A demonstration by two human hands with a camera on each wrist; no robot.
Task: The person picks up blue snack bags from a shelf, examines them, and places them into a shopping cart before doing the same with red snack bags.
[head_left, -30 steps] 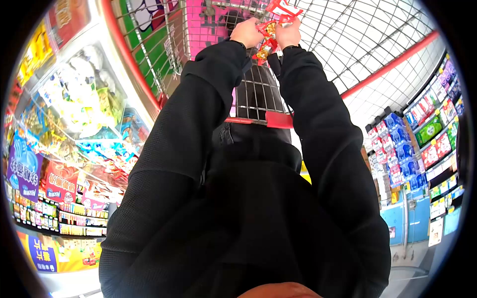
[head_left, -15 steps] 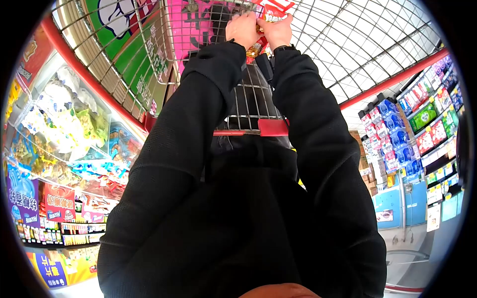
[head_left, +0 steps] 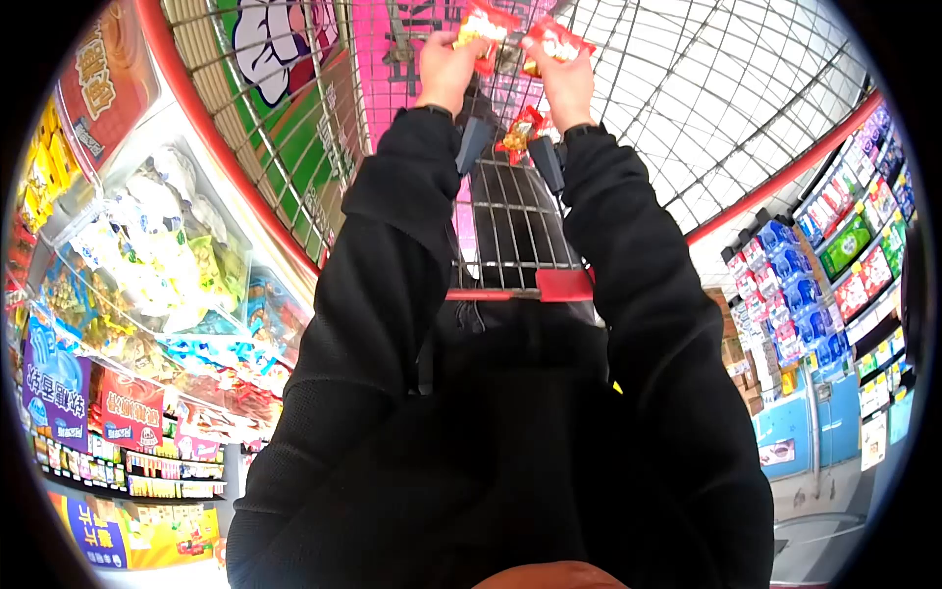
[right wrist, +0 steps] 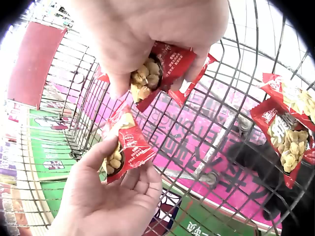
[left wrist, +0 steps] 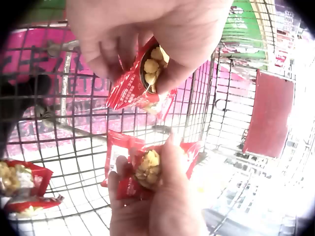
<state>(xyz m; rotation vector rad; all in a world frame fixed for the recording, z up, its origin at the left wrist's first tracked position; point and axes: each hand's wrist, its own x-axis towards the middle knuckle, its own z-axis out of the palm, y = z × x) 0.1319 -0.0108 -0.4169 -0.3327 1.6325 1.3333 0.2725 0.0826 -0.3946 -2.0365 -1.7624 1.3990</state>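
In the head view, my left hand (head_left: 446, 71) and my right hand (head_left: 569, 86) are apart above a wire shopping cart, each pinching small red snack packets. My left hand (left wrist: 152, 29) grips a red packet (left wrist: 130, 88) with a picture of yellowish pieces, between thumb and fingers. A red packet (right wrist: 172, 64) is pinched in my right hand (right wrist: 152, 24), with another red edge showing under the fingers. More red packets (right wrist: 288, 142) lie in the cart, below my hands in the head view.
The cart's red rim (head_left: 785, 172) and red handle piece (head_left: 566, 285) surround the wire basket. Bins of wrapped sweets (head_left: 147, 255) stand at the left. Shelves of packaged goods (head_left: 854, 255) are at the right.
My hands were close together over the packets; now they are farther apart, each with a packet. The packets lower in the cart show more plainly between my wrists.
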